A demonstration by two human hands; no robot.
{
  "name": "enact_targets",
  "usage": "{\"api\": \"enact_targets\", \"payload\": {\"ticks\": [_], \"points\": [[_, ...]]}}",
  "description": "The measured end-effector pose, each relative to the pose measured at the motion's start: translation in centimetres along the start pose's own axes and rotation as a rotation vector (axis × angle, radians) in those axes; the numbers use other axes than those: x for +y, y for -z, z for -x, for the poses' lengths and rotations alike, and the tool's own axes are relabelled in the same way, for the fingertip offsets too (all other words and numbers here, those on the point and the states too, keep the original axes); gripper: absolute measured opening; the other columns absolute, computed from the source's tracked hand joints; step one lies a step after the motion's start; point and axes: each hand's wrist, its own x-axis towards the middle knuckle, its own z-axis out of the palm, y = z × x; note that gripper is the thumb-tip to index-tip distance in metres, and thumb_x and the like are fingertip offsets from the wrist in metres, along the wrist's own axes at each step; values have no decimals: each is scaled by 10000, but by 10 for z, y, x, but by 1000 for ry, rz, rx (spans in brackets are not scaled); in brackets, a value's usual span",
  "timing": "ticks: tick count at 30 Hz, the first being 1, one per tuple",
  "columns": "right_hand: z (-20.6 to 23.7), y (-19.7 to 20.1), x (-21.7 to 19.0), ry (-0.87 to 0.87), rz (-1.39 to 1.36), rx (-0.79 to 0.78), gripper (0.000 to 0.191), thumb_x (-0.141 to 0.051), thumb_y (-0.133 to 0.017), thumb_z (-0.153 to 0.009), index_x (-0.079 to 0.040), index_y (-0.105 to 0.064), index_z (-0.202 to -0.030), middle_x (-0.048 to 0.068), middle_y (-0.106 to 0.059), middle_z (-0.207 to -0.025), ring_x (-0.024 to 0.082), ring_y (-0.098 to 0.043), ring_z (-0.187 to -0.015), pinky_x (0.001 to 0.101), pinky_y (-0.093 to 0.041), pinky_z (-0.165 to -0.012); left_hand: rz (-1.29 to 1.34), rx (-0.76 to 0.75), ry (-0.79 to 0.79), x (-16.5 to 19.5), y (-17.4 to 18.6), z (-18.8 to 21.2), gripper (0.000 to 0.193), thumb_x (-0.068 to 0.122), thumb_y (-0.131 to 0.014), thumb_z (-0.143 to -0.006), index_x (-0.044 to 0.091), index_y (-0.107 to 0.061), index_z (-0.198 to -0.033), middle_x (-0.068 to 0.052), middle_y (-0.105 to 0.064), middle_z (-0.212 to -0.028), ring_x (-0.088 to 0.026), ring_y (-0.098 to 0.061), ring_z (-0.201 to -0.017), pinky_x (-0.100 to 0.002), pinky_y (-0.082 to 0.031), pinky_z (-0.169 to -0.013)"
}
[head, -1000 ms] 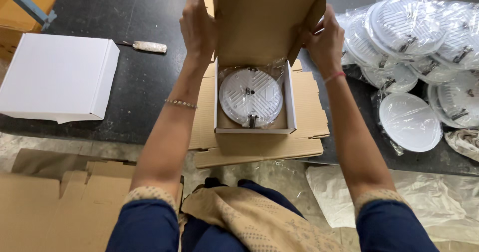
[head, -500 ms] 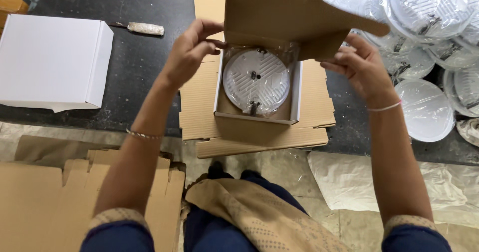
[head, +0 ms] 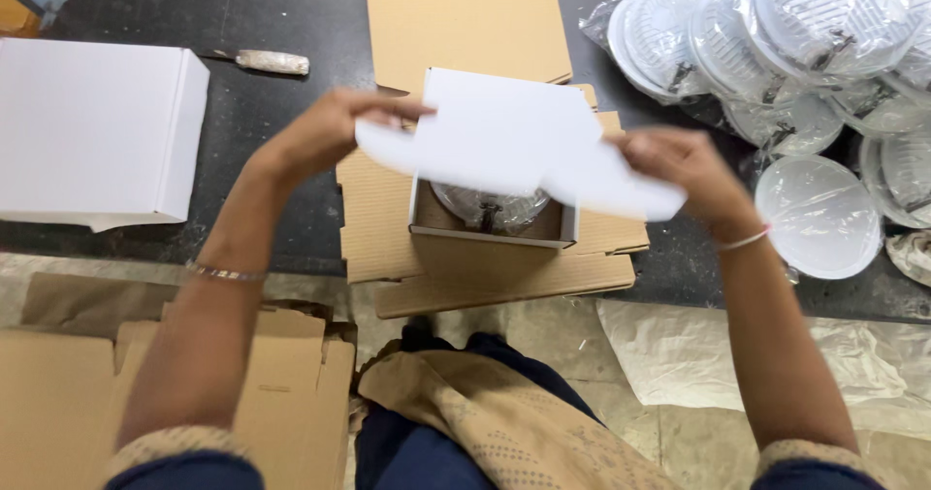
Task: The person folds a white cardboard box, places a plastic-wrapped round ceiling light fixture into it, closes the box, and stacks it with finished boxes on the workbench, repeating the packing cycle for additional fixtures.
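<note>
A small cardboard box, white outside and brown inside, stands on flat brown cardboard sheets. Its white lid is folded most of the way down over the opening. My left hand grips the lid's left side flap. My right hand grips its right side flap. Under the lid, a round white light fixture in clear plastic shows partly inside the box.
A closed white box lies at the left on the dark surface. A small knife with a pale handle lies behind it. Several bagged round fixtures are heaped at the right. Flattened brown cartons lie at lower left.
The lid has swung from upright down over the box, now showing its white outer face. Both hands came down and toward me with it, and the fixture is mostly covered.
</note>
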Motion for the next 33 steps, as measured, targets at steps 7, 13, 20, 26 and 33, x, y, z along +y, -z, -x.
{"api": "enact_targets", "payload": {"ticks": [7, 13, 20, 26, 33], "points": [[33, -43, 38, 336, 577, -154, 729, -382, -820, -774, -220, -595, -1447, 144, -460, -1588, 337, -498, -1403, 447, -458, -1088, -540, -24, -171, -39, -48, 46, 503, 252, -621, -924, 351, -587, -1416, -27, -540, -1511, -286, -525, -1315, -449, -392, -1135], [49, -74, 52, 170, 705, -42, 1030, -372, -926, -614, -272, -435, -1514, 127, -424, -1575, 344, -507, -1363, 443, -470, -1072, -491, -70, 77, -43, -51, 48, 541, 311, -652, -915, 411, -573, -1440, 21, -477, -1587, -243, -581, -1309, -418, -445, -1135], [42, -100, 83, 283, 418, 134, 945, -28, -854, -698, -235, -458, -1530, 150, -465, -1573, 287, -635, -1261, 331, -571, -918, -374, 225, -159, -52, -99, 56, 753, 132, -851, -762, 190, -549, -1449, -157, -475, -1544, -321, -614, -1254, -415, -517, -1060], [51, -59, 24, 121, 175, 152, 915, -100, -857, -715, -137, -437, -1527, 151, -717, -1280, 209, -723, -1069, 321, -605, -858, -117, 328, -267, -17, -79, 68, 619, 119, -808, -810, 153, -614, -1397, -201, -724, -1297, -255, -785, -1033, -386, -614, -860], [-21, 9, -56, 153, 67, 180, 698, -415, -738, -928, -107, -446, -1482, 181, -669, -1106, 254, -698, -979, 337, -629, -808, -574, 673, -326, 69, -12, 9, 692, 363, -888, -837, 74, -573, -1381, -269, -695, -1134, -326, -692, -1038, -417, -623, -847]]}}
